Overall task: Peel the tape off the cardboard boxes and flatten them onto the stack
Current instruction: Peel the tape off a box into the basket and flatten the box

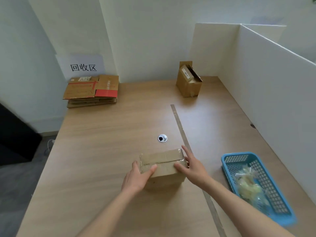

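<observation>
Both hands are bracketing the taped cardboard box at lower centre: the left hand is gripping its left end, the right hand lying open against its right end. Its taped seam is running left-right.

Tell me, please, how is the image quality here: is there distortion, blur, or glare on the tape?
Head view: wide-angle distortion bends the white partition and the table edges; light is soft and even, with faint shadows; clear tape on the near box shines a little beside the left hand and right hand; the blue basket and its contents look blurred.
</observation>
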### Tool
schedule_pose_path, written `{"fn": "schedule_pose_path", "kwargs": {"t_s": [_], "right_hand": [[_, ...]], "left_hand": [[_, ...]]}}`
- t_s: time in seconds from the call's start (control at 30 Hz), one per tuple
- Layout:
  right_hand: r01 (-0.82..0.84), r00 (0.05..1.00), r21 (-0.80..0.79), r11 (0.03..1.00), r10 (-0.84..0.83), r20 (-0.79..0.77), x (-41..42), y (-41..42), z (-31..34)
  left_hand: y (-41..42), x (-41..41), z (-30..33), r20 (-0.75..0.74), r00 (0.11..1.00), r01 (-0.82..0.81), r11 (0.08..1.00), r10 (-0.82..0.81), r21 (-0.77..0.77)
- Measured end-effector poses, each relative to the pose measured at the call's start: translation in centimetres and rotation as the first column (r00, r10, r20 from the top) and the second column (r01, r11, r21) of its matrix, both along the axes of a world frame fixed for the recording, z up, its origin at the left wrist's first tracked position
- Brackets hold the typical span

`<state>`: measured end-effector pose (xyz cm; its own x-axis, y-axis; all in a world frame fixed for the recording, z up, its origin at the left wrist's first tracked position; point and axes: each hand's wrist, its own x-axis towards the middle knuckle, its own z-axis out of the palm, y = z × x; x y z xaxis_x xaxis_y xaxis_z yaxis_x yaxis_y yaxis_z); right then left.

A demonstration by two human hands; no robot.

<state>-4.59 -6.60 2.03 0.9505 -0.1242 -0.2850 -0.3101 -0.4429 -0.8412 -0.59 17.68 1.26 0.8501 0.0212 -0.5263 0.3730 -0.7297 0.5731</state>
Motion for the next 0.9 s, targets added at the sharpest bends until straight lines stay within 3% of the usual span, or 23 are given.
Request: {"fn": "schedule_pose_path", "kwargs": {"t_s": [0.07, 0.1, 0.17, 0.2, 0.27, 0.33, 0.47, 0.53, 0.7, 0.8, 0.9], "right_hand": [[0.070, 0.997, 0.049, 0.996, -0.071, 0.022, -1.0, 0.3, -1.3], [0.098, 0.994, 0.056, 0.994, -0.100, 0.040, -1.1, 0.5, -1.5], [0.106, 0.991, 0.040, 0.994, -0.109, 0.079, -0.6, 1.0, -1.4], [0.106, 0.990, 0.044, 0.993, -0.110, 0.093, -0.4, 1.2, -1.2], [0.106, 0.988, 0.057, 0.993, -0.111, 0.106, -0.1, 1.4, -1.1], [0.095, 0.989, 0.058, 0.994, -0.101, 0.109, -0.2, 1.2, -1.2], [0.019, 0.998, 0.259, 0.966, -0.033, 0.049, -0.3, -0.1, -2.2], [-0.027, 0.999, 0.242, 0.970, 0.017, 0.045, -0.6, -0.9, -2.8], [0.086, 0.988, -0.007, 0.996, -0.084, 0.131, -1.4, -1.7, -4.1], [0.093, 0.992, -0.007, 0.996, -0.092, 0.081, -1.4, -1.7, -4.5], [0.097, 0.995, 0.083, 0.992, -0.097, -0.004, -1.5, -1.1, -5.1]], "left_hand": [[-0.4, -0.9, -0.6, 0.055, 0.998, 0.006, 0.997, -0.010, 0.080], [-0.8, -1.0, -0.6, 0.160, 0.986, 0.011, 0.988, -0.036, 0.153], [-1.5, -0.6, -0.2, 0.421, 0.883, 0.070, 0.946, -0.207, 0.317], [-1.9, -0.1, 0.0, 0.483, 0.812, 0.157, 0.920, -0.328, 0.360], [-2.6, 0.6, 0.1, 0.462, 0.699, 0.368, 0.828, -0.546, 0.422], [-3.2, 0.9, -0.2, 0.405, 0.650, 0.454, 0.756, -0.643, 0.472], [-3.5, 1.0, -1.1, 0.406, 0.573, 0.415, 0.679, -0.712, 0.606], [-3.4, 1.5, -1.4, 0.393, 0.532, 0.384, 0.627, -0.750, 0.678], [-2.9, 1.7, -3.0, 0.181, 0.609, 0.465, 0.532, -0.772, 0.708], [-2.5, 1.1, -3.8, 0.240, 0.663, 0.472, 0.644, -0.709, 0.602], [-2.8, 1.7, -3.5, 0.291, 0.680, 0.455, 0.699, -0.673, 0.552]]}}
